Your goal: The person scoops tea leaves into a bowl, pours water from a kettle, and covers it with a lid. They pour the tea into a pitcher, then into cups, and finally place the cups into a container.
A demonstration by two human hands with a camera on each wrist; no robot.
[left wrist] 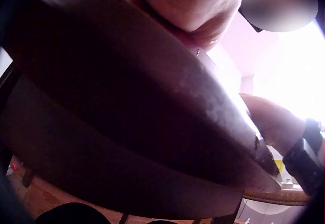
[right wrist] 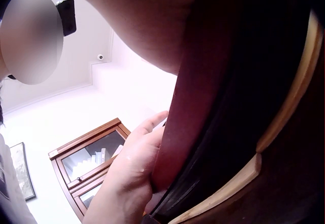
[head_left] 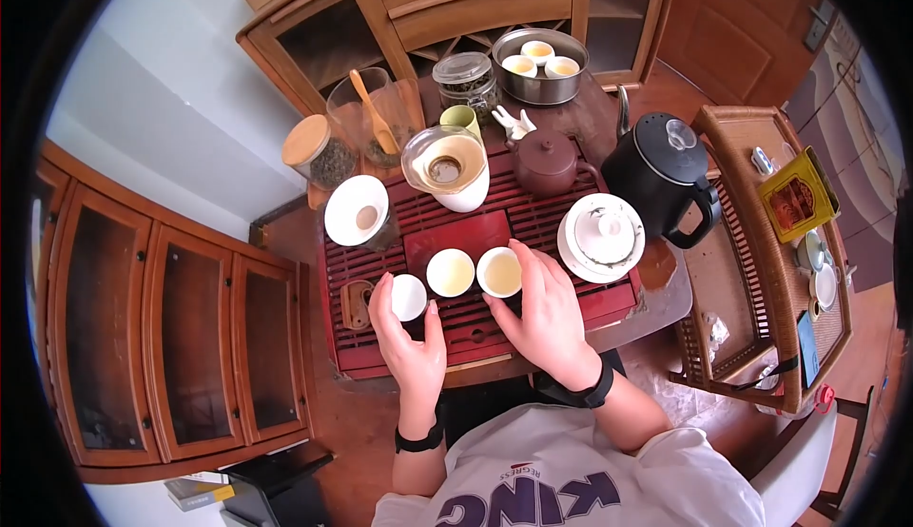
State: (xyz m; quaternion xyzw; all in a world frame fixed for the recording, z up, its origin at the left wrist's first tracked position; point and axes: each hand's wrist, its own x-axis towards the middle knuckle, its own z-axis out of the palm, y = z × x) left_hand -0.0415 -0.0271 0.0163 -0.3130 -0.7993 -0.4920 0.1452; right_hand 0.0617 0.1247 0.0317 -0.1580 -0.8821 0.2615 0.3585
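Three small white teacups stand in a row near the front of the red slatted tea tray (head_left: pixel 456 337). My left hand (head_left: pixel 411 348) holds the left teacup (head_left: pixel 409 297) between fingers and thumb; its inside looks white. Pale yellow tea shows in the middle teacup (head_left: pixel 450 273), which neither hand touches. The right teacup (head_left: pixel 500 272), with similar tea, is held by my right hand (head_left: pixel 547 316), index finger at its far right side and thumb at its near side. In both wrist views, the tray and table edges hide the cups.
Behind the cups are a strainer (head_left: pixel 444 167) on a white pitcher, a brown clay teapot (head_left: pixel 547 161) and a lidded white gaiwan (head_left: pixel 601 238). A black kettle (head_left: pixel 656 170) stands right. At the back, a metal bowl (head_left: pixel 541 89) holds three cups. A wooden coaster (head_left: pixel 356 304) lies left.
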